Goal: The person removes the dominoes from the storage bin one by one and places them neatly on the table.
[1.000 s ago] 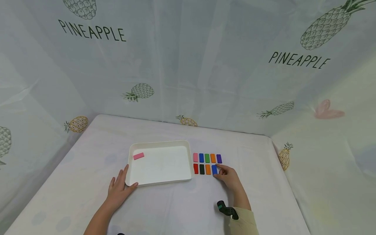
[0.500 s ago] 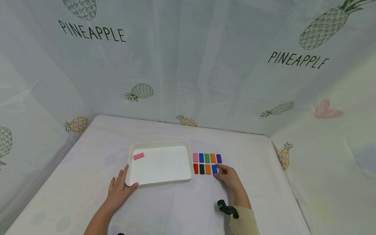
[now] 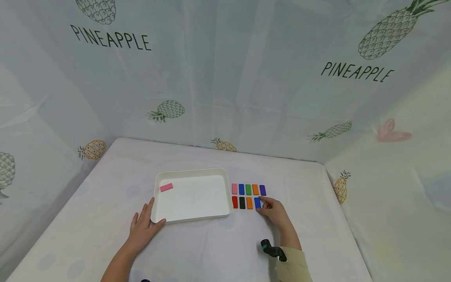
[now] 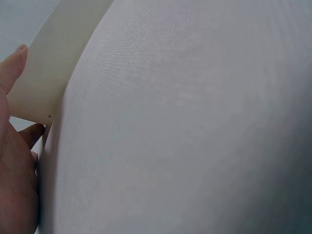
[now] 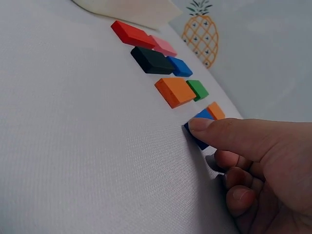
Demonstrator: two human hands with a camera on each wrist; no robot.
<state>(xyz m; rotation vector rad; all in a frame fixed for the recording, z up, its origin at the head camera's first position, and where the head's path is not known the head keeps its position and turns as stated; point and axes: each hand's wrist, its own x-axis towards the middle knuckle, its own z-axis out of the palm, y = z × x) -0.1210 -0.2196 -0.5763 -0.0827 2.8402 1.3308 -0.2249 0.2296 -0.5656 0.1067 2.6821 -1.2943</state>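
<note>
My right hand pinches a blue block at the right end of the near row, thumb on its near end and index finger at its far end. In the right wrist view the thumb lies over that blue block, which is on the cloth. My left hand rests at the near left corner of a white tray, its fingers straight along the side and thumb at the front edge. A pink block lies in the tray's far left part.
Beside the tray's right wall, red, black and orange blocks share the near row. Behind them is a row of pink, blue, green, orange and purple blocks. A pineapple-print curtain stands behind.
</note>
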